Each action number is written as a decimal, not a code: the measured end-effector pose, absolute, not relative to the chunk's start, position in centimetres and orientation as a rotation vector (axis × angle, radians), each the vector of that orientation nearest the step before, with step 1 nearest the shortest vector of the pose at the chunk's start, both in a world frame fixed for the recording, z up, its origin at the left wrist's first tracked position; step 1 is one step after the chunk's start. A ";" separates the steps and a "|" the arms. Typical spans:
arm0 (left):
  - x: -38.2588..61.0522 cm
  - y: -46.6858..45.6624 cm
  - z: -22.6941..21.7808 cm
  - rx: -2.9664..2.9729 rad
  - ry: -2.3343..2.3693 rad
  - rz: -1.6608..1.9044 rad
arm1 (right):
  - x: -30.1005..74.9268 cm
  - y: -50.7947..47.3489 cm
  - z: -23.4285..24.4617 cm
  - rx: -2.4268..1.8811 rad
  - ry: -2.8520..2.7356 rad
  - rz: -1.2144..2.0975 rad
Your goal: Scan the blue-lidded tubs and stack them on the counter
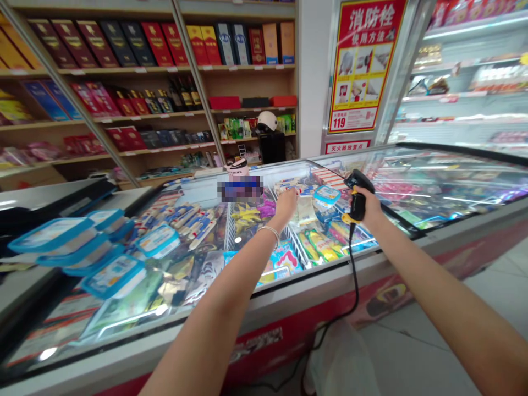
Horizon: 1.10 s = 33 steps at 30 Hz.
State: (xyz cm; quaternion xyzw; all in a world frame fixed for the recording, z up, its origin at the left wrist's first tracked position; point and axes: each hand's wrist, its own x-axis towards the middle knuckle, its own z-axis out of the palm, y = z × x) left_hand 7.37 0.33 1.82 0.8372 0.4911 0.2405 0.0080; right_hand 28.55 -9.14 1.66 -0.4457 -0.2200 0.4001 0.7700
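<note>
My right hand (366, 210) is closed round a black and yellow barcode scanner (357, 193), its cable (353, 275) hanging down the freezer front. My left hand (285, 203), with a bracelet on the wrist, reaches into the open chest freezer (289, 286) and touches pale packets of frozen goods (303, 209); its fingers are partly hidden. A blue-lidded tub (326, 194) sits between my two hands.
Several blue-lidded tubs (82, 247) lie on the freezer's glass lid (173, 258) at left. Wooden shelves (144, 115) of boxed goods stand behind. A refrigerated display (466, 82) and a red fire-hydrant poster (363, 66) are at right. A white bag (342, 363) lies on the floor.
</note>
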 end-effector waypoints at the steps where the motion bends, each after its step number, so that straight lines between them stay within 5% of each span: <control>1: 6.3 0.0 2.3 2.602 1.533 0.797 | 28.1 -9.4 2.2 -0.944 -0.445 0.864; 15: -16.0 -3.0 4.4 2.397 1.674 1.476 | 9.0 -4.7 6.6 -0.737 -0.748 1.035; 33: -17.9 -3.1 3.3 2.040 1.445 1.696 | 1.7 -5.4 1.7 -0.920 -1.101 1.146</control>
